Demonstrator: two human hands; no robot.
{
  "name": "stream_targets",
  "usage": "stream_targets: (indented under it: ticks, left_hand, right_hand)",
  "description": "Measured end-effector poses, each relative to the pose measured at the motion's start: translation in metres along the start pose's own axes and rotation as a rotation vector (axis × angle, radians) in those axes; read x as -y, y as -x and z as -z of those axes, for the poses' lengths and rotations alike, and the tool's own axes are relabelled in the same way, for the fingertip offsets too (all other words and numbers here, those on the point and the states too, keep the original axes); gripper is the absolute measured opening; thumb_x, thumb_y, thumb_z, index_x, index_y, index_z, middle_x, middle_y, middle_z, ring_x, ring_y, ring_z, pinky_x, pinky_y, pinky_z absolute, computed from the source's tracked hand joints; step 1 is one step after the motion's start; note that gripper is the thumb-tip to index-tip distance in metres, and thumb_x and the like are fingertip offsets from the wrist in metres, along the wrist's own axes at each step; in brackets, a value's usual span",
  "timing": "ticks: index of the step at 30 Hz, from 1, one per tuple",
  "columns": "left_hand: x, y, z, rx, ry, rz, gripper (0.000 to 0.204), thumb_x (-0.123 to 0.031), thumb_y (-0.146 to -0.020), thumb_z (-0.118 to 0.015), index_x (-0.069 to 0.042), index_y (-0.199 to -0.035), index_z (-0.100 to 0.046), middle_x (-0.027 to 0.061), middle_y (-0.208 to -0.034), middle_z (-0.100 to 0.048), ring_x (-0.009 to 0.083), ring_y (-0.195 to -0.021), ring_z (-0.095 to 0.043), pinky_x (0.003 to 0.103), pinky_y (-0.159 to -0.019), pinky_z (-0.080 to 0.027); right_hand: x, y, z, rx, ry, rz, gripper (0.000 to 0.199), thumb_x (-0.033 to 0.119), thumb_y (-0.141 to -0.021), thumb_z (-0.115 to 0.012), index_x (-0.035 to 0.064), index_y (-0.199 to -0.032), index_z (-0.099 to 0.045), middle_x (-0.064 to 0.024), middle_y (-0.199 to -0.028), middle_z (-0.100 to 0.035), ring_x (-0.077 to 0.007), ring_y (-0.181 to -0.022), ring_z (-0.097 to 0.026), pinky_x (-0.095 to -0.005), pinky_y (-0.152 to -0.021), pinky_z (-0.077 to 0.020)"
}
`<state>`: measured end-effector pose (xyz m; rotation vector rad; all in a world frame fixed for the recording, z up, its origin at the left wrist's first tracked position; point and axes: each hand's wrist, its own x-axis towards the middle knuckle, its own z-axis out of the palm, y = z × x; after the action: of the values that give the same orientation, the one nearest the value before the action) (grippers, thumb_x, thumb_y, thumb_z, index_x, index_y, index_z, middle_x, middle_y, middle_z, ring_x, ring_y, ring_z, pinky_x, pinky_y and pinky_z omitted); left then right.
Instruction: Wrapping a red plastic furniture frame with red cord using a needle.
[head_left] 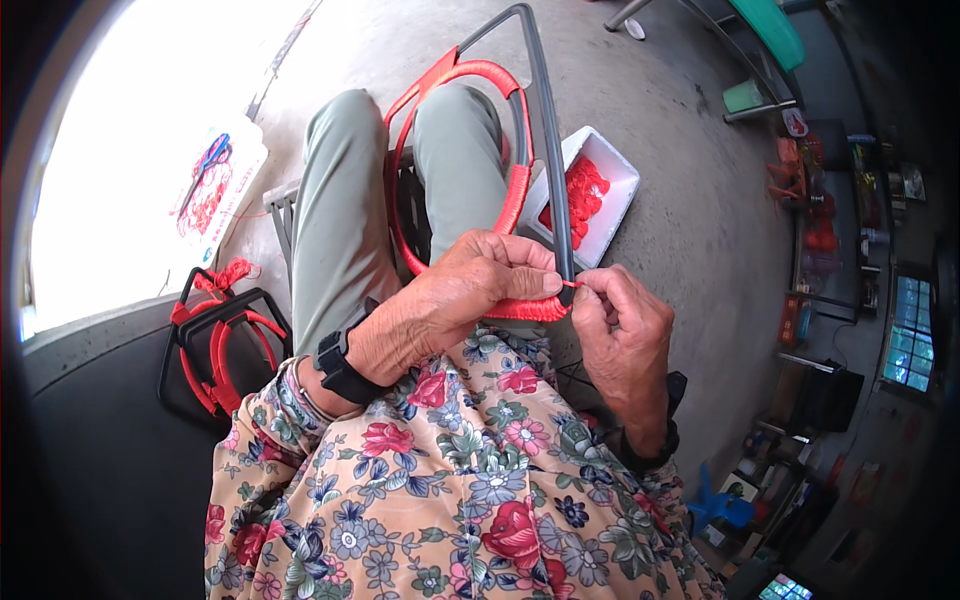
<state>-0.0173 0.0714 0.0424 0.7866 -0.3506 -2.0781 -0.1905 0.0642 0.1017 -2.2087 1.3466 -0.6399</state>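
Observation:
A dark grey rectangular frame [548, 130] with a ring inside it [485, 70] leans across my lap. Red cord is wound over much of the ring and along the frame's near side. At the near right corner my left hand [490, 275] is closed on the frame, thumb and fingers pressing by the red winding [530, 309]. My right hand [628, 325] pinches a red strand just outside the same corner, its fingertips together. The strand crosses the dark bar between both hands. Its end is hidden in the right fingers.
A white box [625, 175] holding red cord [585, 195] stands on the floor beyond the frame. At left, blue-handled scissors [214, 150] and loose red strands lie on a white surface [238, 205]. Similar red-wound frames [215, 345] rest below. Crowded shelves [815, 240] line the right.

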Motion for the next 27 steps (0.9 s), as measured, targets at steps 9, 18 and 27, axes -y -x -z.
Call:
stream_targets:
  ticks: [9,18,27]
  left_hand:
    - [-0.011,-0.014,-0.003,0.084,-0.030,0.165,0.008,-0.009,-0.087,-0.065,-0.001,-0.086,-0.064,0.0011,-0.081,-0.065,0.0080,-0.074,-0.061,0.019,-0.065,-0.048]
    - [-0.021,-0.018,0.000,0.166,-0.126,0.176,0.013,-0.012,-0.089,-0.063,0.001,-0.091,-0.065,0.0019,-0.084,-0.066,0.0084,-0.076,-0.060,0.021,-0.071,-0.047]
    - [-0.033,-0.011,0.004,0.226,-0.059,0.044,0.020,-0.013,-0.092,-0.059,0.003,-0.102,-0.061,0.0074,-0.100,-0.065,0.0137,-0.092,-0.060,0.028,-0.085,-0.047]
  right_hand:
    - [-0.016,0.007,0.010,0.100,-0.631,-0.520,0.007,0.005,-0.087,-0.060,-0.0015,-0.084,-0.059,0.0005,-0.065,-0.056,-0.0022,-0.058,-0.046,-0.0219,-0.048,-0.0387]
    - [-0.023,0.004,-0.001,-0.139,-0.473,-0.196,0.012,0.001,-0.081,-0.066,0.0017,-0.092,-0.059,0.0002,-0.073,-0.057,-0.0040,-0.058,-0.050,-0.0210,-0.051,-0.0420]
    - [-0.021,-0.026,0.002,-0.175,-0.408,0.249,0.019,-0.007,-0.075,-0.065,0.0036,-0.091,-0.060,-0.0058,-0.084,-0.057,-0.0156,-0.071,-0.059,-0.0267,-0.056,-0.0469]
